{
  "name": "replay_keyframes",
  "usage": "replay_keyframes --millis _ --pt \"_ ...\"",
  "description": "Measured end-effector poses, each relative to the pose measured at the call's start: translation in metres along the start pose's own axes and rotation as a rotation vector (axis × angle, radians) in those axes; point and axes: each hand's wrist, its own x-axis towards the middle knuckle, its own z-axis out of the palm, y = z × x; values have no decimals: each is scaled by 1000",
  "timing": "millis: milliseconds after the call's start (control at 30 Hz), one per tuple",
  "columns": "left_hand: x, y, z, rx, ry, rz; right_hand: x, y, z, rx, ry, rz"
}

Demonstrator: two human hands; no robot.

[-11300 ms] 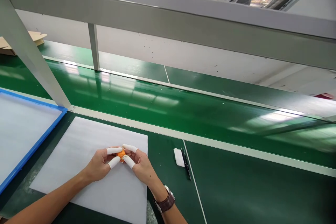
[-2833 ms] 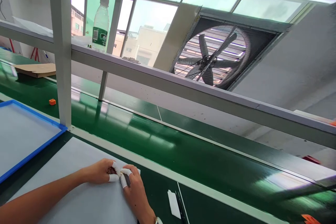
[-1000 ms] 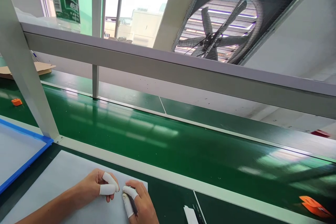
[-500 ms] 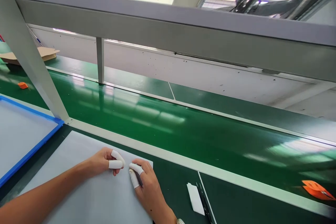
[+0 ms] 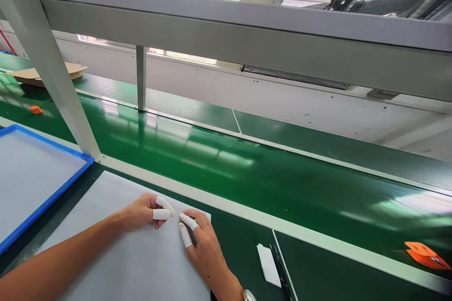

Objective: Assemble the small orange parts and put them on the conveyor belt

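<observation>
While both empty, loosely curled hands rest on the white foam sheet [image 5: 116, 254], an orange part [image 5: 425, 255] lies far toward the table's right edge, nearer the right hand [image 5: 201, 244] than the left hand [image 5: 144, 210].

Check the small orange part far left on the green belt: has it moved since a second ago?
Yes. The small orange part has travelled leftward along the green belt, farther from the slanted grey post.

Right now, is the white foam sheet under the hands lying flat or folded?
Flat. The white foam sheet lies spread on the dark bench, its far corner unbent, with the left hand and right hand resting empty on it.
</observation>
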Motion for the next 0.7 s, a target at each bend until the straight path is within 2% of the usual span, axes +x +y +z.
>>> replay_keyframes --millis 333,700 --pt "0 -9 1 -33 111 43 -1 -1 -1 17 -15 37" --pt "4 -18 -3 -108 -40 15 -2 2 -2 -35 -25 -1"
